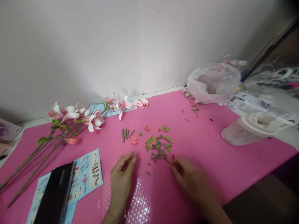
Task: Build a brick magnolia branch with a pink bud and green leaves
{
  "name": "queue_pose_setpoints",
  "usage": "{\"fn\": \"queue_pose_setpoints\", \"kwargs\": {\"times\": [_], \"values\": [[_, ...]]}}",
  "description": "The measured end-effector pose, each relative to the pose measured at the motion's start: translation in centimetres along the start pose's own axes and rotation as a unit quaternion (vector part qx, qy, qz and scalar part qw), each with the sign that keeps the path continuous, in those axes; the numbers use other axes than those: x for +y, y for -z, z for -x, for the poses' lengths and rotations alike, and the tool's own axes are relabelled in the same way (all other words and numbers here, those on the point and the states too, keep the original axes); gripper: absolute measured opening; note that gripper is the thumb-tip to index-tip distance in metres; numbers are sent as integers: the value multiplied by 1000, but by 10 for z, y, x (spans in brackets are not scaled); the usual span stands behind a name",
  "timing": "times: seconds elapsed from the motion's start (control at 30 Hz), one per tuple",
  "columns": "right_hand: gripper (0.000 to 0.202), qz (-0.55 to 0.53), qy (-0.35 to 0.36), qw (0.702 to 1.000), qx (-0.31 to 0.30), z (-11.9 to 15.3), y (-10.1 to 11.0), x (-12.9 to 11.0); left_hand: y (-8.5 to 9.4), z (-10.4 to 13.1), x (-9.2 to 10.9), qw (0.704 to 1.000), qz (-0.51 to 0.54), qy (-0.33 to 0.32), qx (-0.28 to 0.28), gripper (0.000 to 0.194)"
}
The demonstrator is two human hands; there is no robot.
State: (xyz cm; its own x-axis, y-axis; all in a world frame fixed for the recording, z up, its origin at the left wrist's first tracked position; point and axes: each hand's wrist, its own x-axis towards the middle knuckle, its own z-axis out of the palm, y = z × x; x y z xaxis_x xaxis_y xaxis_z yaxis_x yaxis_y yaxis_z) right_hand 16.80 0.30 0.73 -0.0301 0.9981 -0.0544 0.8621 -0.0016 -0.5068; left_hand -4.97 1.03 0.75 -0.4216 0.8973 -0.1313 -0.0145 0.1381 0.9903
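Note:
My left hand point(122, 171) is closed in a pinch near the middle of the pink mat, with a tiny greyish piece between thumb and index finger. My right hand point(183, 174) is curled at the right of the small parts, its fingertips beside a grey-brown piece point(167, 161) and a red piece point(173, 157); what it may hold is hidden. Between and beyond the hands lies a pile of grey-brown pieces point(159, 153) with green leaf parts point(149, 139). Pink pieces point(134, 140) and several grey-brown sticks point(125, 133) lie left of the pile.
Flower stems with pink-white blossoms point(94, 120) lie at the left. A black phone point(53, 193) rests on a printed sheet point(95, 168). At the right stand a lidded white tub point(240, 132) and a clear plastic bag point(213, 82). A wall point(116, 46) rises behind the mat point(198, 146).

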Motion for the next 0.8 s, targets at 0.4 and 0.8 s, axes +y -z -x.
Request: {"fn": "queue_pose_setpoints", "kwargs": {"times": [0.4,0.8], "values": [[16,-24,12,999,28,-22,2,1,-1,4,-5,997,-32,-31,-59,19],[12,24,33,997,70,-59,8,9,0,4,-7,993,-66,-55,-79,17]]}}
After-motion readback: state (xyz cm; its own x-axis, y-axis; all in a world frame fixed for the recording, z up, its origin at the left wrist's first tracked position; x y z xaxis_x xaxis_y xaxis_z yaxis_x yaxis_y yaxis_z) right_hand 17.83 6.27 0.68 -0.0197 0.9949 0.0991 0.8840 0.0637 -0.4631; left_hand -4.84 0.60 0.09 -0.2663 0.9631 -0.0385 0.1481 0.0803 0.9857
